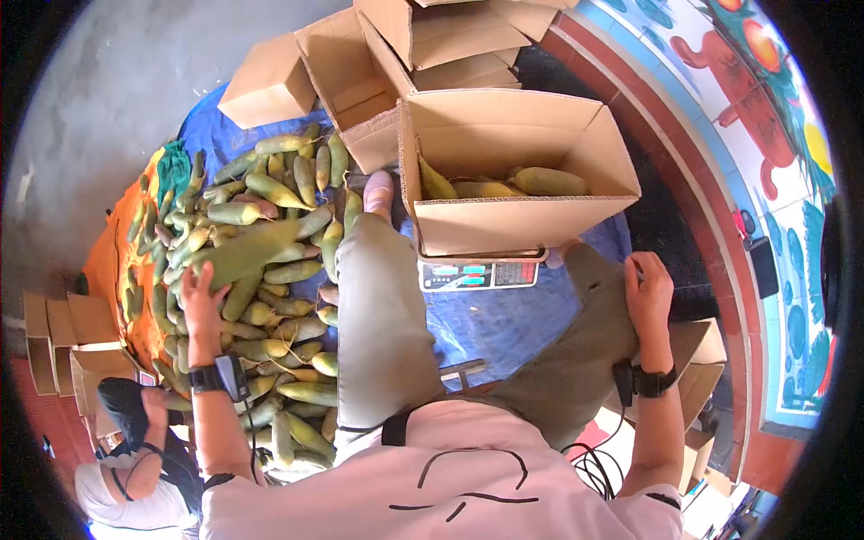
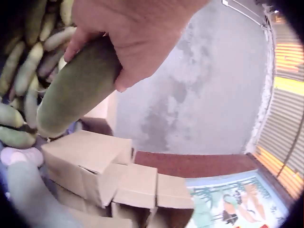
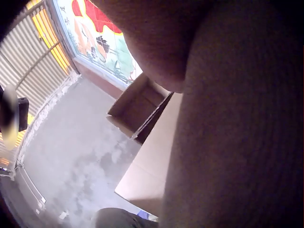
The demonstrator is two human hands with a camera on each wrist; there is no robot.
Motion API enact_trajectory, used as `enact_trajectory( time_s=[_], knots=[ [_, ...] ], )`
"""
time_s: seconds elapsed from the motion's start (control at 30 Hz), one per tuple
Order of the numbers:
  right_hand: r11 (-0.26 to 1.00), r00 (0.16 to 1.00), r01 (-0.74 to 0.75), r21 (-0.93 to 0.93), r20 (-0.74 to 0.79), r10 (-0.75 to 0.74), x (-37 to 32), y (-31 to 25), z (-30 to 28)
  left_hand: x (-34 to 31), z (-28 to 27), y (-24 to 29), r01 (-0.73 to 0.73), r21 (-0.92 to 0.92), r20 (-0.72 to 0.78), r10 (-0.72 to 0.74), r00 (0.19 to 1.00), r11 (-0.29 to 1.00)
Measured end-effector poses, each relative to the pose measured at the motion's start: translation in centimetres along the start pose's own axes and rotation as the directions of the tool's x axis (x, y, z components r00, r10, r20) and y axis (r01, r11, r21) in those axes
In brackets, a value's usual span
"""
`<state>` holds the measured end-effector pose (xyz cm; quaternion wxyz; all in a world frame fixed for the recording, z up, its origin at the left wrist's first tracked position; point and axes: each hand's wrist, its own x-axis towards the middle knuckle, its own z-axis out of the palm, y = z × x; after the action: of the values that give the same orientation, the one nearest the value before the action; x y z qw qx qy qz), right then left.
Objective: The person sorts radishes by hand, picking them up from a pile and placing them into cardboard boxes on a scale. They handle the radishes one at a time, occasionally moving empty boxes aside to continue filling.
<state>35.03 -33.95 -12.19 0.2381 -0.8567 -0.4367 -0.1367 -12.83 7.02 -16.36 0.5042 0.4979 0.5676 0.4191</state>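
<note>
A large green radish [image 1: 245,252] is gripped in my left hand [image 1: 200,306], above a broad heap of similar radishes [image 1: 292,272]. In the left wrist view, fingers and thumb wrap one end of the radish [image 2: 78,88], and its paler end points away from the hand. My right hand [image 1: 650,290] rests by my right knee, its fingers loosely bent and holding nothing. Between my knees, an uncovered cardboard box [image 1: 504,220] stands on a digital scale [image 1: 481,274] with lit displays. Several radishes [image 1: 549,182] lie in the bottom of that box.
Other cardboard boxes [image 1: 355,76] stand beyond the heap, and more are at the far left. A blue tarp [image 1: 486,328] covers the floor under the scale. Another person [image 1: 135,477] sits at the lower left. A low tiled ledge and painted wall [image 1: 720,117] run along the right.
</note>
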Motion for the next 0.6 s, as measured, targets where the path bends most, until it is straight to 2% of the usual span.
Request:
enact_trajectory(
  time_s=[0.03,0.1,0.13,0.2,0.23,0.27,0.33,0.37,0.43,0.47,0.5,0.6],
  knots=[
    [1.000,1.000,-0.004,-0.003,-0.008,0.004,0.0,-0.1,-0.1,-0.3,0.0,1.2,-0.006,-0.003,0.007,0.006,1.000,1.000],
    [0.999,0.999,-0.029,0.028,0.024,0.029,0.1,-0.6,-0.3,-0.7,0.1,3.7,-0.102,-0.208,0.182,0.141,0.973,0.973],
    [0.999,0.999,-0.031,0.027,0.012,0.030,0.2,-0.8,-0.4,-1.7,1.0,5.4,-0.110,-0.214,0.186,0.151,0.971,0.971],
    [0.993,0.997,0.074,0.092,-0.014,-0.073,0.4,-1.3,-0.6,-4.6,3.9,8.1,-0.104,-0.378,0.259,0.213,0.942,0.920],
    [0.993,0.997,0.076,0.090,-0.020,-0.074,0.7,-1.9,-0.9,-4.9,4.4,8.6,-0.099,-0.403,0.296,0.232,0.927,0.910],
    [0.985,0.995,0.100,0.142,-0.028,-0.097,1.2,-2.9,-1.5,-5.7,5.4,9.4,-0.101,-0.406,0.296,0.235,0.926,0.908],
    [0.974,0.992,0.125,0.191,-0.040,-0.120,2.1,-5.2,-2.8,-8.2,8.0,11.2,-0.060,-0.442,0.456,0.282,0.844,0.895],
    [0.963,0.989,0.146,0.227,-0.053,-0.138,2.5,-6.6,-3.5,-9.0,9.1,11.5,-0.061,-0.444,0.457,0.284,0.843,0.894],
    [0.951,0.986,0.167,0.261,-0.069,-0.155,3.1,-9.0,-4.5,-10.6,11.0,11.7,0.016,-0.431,0.568,0.258,0.781,0.902],
    [0.925,0.971,0.240,0.294,-0.056,-0.234,3.4,-10.0,-4.8,-11.4,12.0,11.6,0.017,-0.432,0.570,0.258,0.780,0.902],
    [0.893,0.949,0.308,0.327,-0.045,-0.311,3.4,-11.0,-4.8,-12.1,13.0,11.4,0.085,-0.419,0.636,0.225,0.738,0.904],
    [0.870,0.883,0.421,0.259,0.105,-0.458,3.2,-13.3,-4.0,-13.7,15.2,10.2,0.233,-0.340,0.766,0.124,0.631,0.911]
  ],
)
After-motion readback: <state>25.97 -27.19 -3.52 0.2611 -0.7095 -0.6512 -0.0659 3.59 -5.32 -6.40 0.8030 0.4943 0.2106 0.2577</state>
